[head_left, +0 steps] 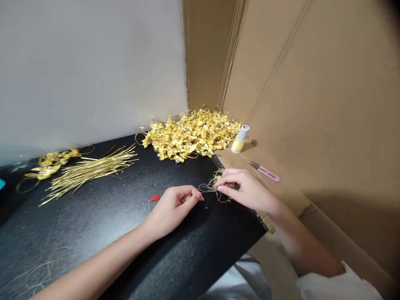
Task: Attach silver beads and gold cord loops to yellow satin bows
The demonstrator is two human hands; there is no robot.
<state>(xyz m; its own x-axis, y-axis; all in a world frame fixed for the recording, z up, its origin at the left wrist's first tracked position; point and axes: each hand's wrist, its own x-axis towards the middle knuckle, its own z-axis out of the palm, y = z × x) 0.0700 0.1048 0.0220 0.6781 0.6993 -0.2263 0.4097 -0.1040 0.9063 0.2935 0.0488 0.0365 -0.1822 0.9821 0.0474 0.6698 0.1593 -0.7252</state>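
Note:
Over the dark tabletop, my left hand (pixel 178 206) is closed in a pinch, thumb against forefinger. A thin gold thread (pixel 206 188) runs in small loops from its fingertips to my right hand (pixel 245 189). The right thumb and fingers also close on this thread. Beneath and behind the right fingers lies a tangle of gold thread scraps (pixel 223 198), partly hidden by the hand. Left of my left hand rests a small red needle threader (pixel 154 198) with a fine wire end.
A heap of gold ribbon bows (pixel 190 137) with beads sits at the back. Gold twist ties (pixel 93 171) and a few bows (pixel 50 164) lie left. A white-capped bottle (pixel 240 139) and pink thread snips (pixel 265 171) are on the right cardboard (pixel 300 200). Loose thread (pixel 46 271) lies front left.

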